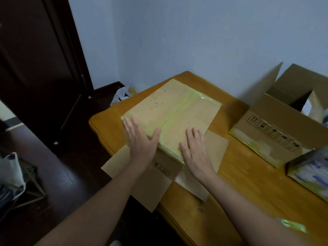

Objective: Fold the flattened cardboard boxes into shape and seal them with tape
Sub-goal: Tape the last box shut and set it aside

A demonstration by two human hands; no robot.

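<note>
both hands flat on cardboard box (170, 118), fingers spread open, gripping nothing. left hand (140, 139) palm down over near left corner, thumb lying on yellow-green tape seam (174, 112) that runs away from fingertips down box middle. right hand (195, 150) pressed on near right edge, just beside the seam. box sits on tabletop (239, 178), bottom flaps splayed out below wrists. second box (276, 125), top open, well right of right fingers. tape scrap (292, 225) near right forearm.
</note>
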